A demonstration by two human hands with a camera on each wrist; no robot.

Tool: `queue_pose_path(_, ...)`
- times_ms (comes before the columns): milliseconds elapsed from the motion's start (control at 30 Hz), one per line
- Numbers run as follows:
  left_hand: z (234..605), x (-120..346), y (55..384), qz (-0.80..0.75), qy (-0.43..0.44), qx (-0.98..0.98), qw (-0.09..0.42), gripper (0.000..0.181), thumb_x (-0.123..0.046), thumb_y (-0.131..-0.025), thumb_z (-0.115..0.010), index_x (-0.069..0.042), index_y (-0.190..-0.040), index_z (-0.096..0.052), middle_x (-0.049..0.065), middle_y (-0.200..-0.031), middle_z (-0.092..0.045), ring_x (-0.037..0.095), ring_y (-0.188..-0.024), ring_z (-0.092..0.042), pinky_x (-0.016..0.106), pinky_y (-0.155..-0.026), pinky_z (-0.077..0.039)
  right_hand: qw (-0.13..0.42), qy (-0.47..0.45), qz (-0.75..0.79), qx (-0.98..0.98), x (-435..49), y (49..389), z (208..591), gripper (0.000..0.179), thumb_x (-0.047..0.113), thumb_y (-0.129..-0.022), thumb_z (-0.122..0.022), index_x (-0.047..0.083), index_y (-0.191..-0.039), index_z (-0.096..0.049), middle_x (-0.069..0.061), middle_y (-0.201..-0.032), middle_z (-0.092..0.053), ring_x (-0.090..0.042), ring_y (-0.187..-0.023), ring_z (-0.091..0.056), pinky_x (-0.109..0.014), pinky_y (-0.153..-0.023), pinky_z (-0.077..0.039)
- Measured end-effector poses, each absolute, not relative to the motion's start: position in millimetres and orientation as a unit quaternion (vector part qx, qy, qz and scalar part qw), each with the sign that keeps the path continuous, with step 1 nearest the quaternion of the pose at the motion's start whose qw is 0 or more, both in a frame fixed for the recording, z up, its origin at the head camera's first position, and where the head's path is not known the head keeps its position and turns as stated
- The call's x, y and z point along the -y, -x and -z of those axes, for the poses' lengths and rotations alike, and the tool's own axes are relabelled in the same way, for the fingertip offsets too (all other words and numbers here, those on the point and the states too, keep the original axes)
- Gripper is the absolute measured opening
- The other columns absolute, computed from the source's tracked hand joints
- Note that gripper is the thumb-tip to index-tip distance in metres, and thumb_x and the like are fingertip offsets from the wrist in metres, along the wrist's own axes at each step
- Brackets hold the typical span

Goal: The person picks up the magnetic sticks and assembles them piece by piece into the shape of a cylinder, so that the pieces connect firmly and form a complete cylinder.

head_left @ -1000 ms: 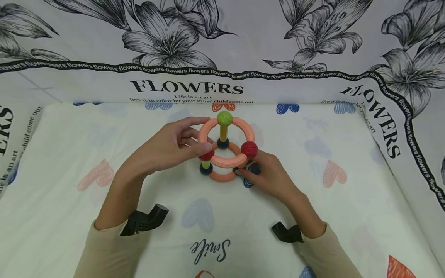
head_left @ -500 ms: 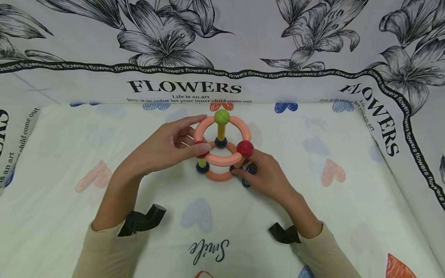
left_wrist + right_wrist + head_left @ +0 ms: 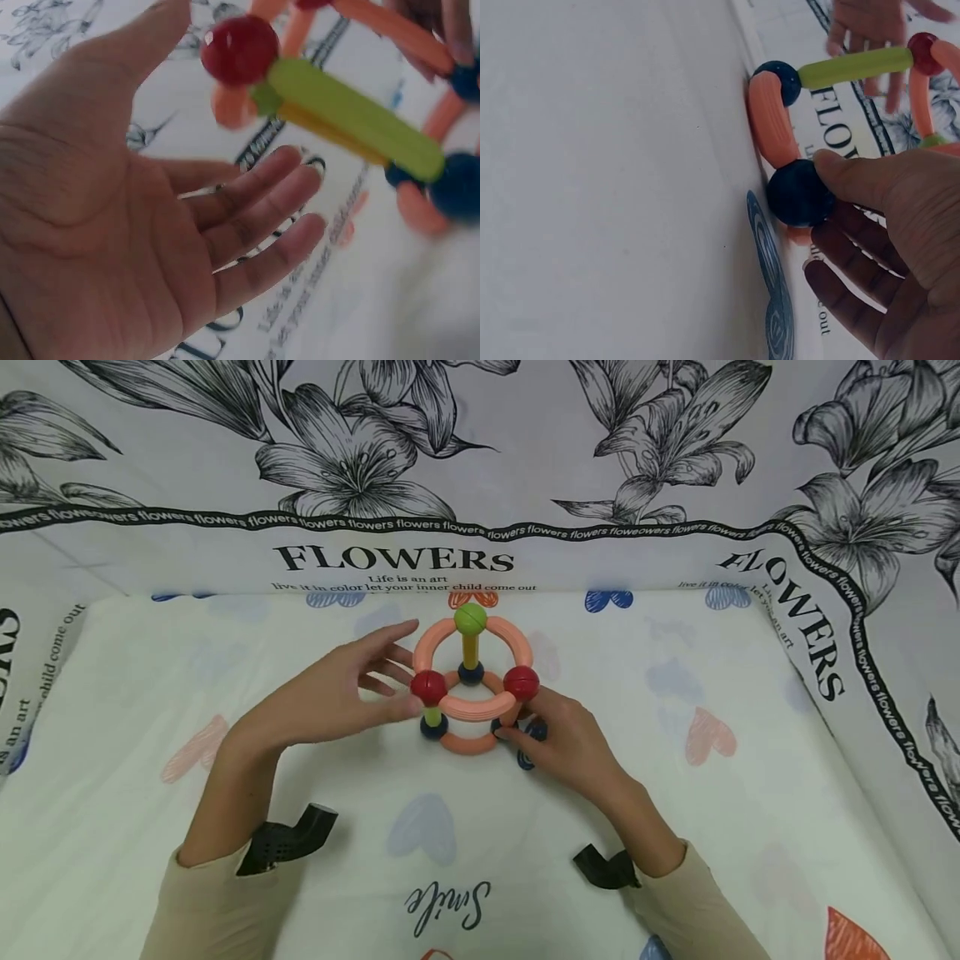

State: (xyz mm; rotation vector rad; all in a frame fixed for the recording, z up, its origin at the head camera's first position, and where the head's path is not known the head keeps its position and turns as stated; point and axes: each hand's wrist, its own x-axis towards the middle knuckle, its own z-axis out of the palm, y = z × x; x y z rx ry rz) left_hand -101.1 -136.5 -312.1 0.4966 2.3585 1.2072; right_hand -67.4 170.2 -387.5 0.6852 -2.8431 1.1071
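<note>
A ball-and-rod construction toy [image 3: 474,707] stands on the cloth in the middle of the head view. Its upper ring joins curved coral rods with a green ball [image 3: 470,618] and two red balls, one at the left [image 3: 428,688]. Upright rods, among them a yellow one [image 3: 470,651], lead down to a lower ring with dark blue balls. My left hand [image 3: 322,693] lies just left of the toy, fingers spread and thumb tip close by the left red ball. My right hand [image 3: 573,743] pinches the lower right dark blue ball [image 3: 799,193], which its fingers partly cover.
Under the toy spreads a white cloth [image 3: 525,843] printed with hearts and the word Smile. A floral border [image 3: 600,552] with black lettering runs behind it and down both sides. Black wrist devices [image 3: 288,839] sit at both sleeve cuffs.
My left hand has let go of the toy's left red ball and drawn back to the left, its fingers opening out. My right hand keeps its pinch on the lower right ball.
</note>
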Motion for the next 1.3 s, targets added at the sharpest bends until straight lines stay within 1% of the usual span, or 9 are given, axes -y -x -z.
queue_pose_path(100, 329.5, 140.5, 96.5, -0.395, -0.185, -0.872, 0.224, 0.089, -0.044, -0.088, -0.086, -0.019, -0.161, -0.042, 0.004, -0.143, -0.064, 0.025, -0.131, -0.064, 0.05, -0.11, -0.055, 0.004, -0.225, -0.35, 0.909, -171.1, 67.7, 387.3, 0.026, 0.021, -0.09, -0.086, 0.018, -0.109, -0.068, 0.004, -0.1, -0.077, -0.015, -0.097, -0.074, -0.037, -0.087, -0.061)
queue_pose_path(200, 347.3, 134.4, 89.5, -0.356, -0.182, -0.897, 0.19, 0.068, -0.041, -0.088, -0.087, -0.019, -0.146, -0.06, 0.001, -0.133, -0.071, 0.024, -0.124, -0.068, 0.051, -0.106, -0.056, -0.009, -0.228, -0.356, 0.906, -173.0, 67.8, 386.1, 0.026, 0.023, -0.09, -0.087, 0.02, -0.106, -0.067, 0.005, -0.1, -0.075, -0.013, -0.099, -0.073, -0.036, -0.09, -0.062)
queue_pose_path(300, 357.6, 125.5, 82.8, -0.331, -0.183, -0.914, 0.144, 0.048, -0.034, -0.089, -0.087, -0.021, -0.131, -0.07, -0.001, -0.121, -0.076, 0.023, -0.116, -0.071, 0.05, -0.1, -0.058, -0.017, -0.24, -0.367, 0.899, -174.6, 68.4, 385.1, 0.025, 0.022, -0.091, -0.085, 0.02, -0.109, -0.067, 0.005, -0.103, -0.075, -0.013, -0.101, -0.072, -0.037, -0.092, -0.062)
queue_pose_path(433, 363.6, 118.0, 77.5, -0.329, -0.196, -0.918, 0.103, 0.04, -0.034, -0.087, -0.089, -0.022, -0.121, -0.073, -0.005, -0.111, -0.077, 0.02, -0.108, -0.073, 0.046, -0.094, -0.06, -0.001, -0.257, -0.367, 0.894, -176.1, 68.6, 384.1, 0.026, 0.016, -0.093, -0.083, 0.017, -0.114, -0.068, 0.003, -0.104, -0.075, -0.015, -0.098, -0.073, -0.037, -0.09, -0.062)
queue_pose_path(533, 367.2, 114.1, 76.0, -0.344, -0.202, -0.913, 0.09, 0.046, -0.032, -0.088, -0.088, -0.021, -0.13, -0.071, -0.006, -0.11, -0.078, 0.018, -0.104, -0.073, 0.044, -0.092, -0.061, 0.009, -0.259, -0.364, 0.894, -176.7, 68.3, 384.3, 0.03, 0.014, -0.092, -0.083, 0.016, -0.118, -0.069, 0.002, -0.103, -0.076, -0.016, -0.096, -0.073, -0.037, -0.088, -0.063)
queue_pose_path(667, 369.9, 110.4, 74.8, -0.355, -0.202, -0.909, 0.085, 0.049, -0.03, -0.09, -0.087, -0.021, -0.135, -0.07, -0.006, -0.111, -0.078, 0.017, -0.1, -0.074, 0.041, -0.09, -0.063, 0.016, -0.26, -0.367, 0.893, -176.6, 67.9, 384.5, 0.032, 0.015, -0.092, -0.084, 0.014, -0.12, -0.069, 0.001, -0.102, -0.077, -0.016, -0.094, -0.074, -0.036, -0.086, -0.063)
queue_pose_path(767, 370.2, 108.8, 74.3, -0.353, -0.201, -0.91, 0.08, 0.042, -0.029, -0.089, -0.087, -0.021, -0.128, -0.072, -0.005, -0.109, -0.078, 0.018, -0.098, -0.074, 0.039, -0.088, -0.063, 0.02, -0.259, -0.37, 0.892, -176.4, 67.6, 384.3, 0.033, 0.015, -0.091, -0.085, 0.014, -0.12, -0.07, 0.0, -0.102, -0.078, -0.016, -0.094, -0.074, -0.036, -0.086, -0.063)
queue_pose_path(1033, 369.6, 105.7, 75.3, -0.355, -0.21, -0.908, 0.077, 0.036, -0.026, -0.09, -0.087, -0.019, -0.123, -0.074, -0.005, -0.107, -0.077, 0.018, -0.097, -0.075, 0.038, -0.088, -0.064, 0.032, -0.261, -0.379, 0.887, -178.4, 66.9, 385.9, 0.032, 0.012, -0.09, -0.085, 0.013, -0.119, -0.07, 0.0, -0.103, -0.078, -0.015, -0.094, -0.076, -0.034, -0.083, -0.064)
queue_pose_path(1300, 369.5, 102.5, 76.5, -0.356, -0.213, -0.907, 0.074, 0.034, -0.025, -0.091, -0.086, -0.02, -0.122, -0.075, -0.004, -0.107, -0.075, 0.017, -0.097, -0.074, 0.038, -0.088, -0.064, 0.025, -0.244, -0.4, 0.883, -178.7, 69.0, 387.5, 0.03, 0.011, -0.09, -0.085, 0.013, -0.117, -0.069, -0.001, -0.105, -0.079, -0.015, -0.099, -0.077, -0.033, -0.082, -0.065)
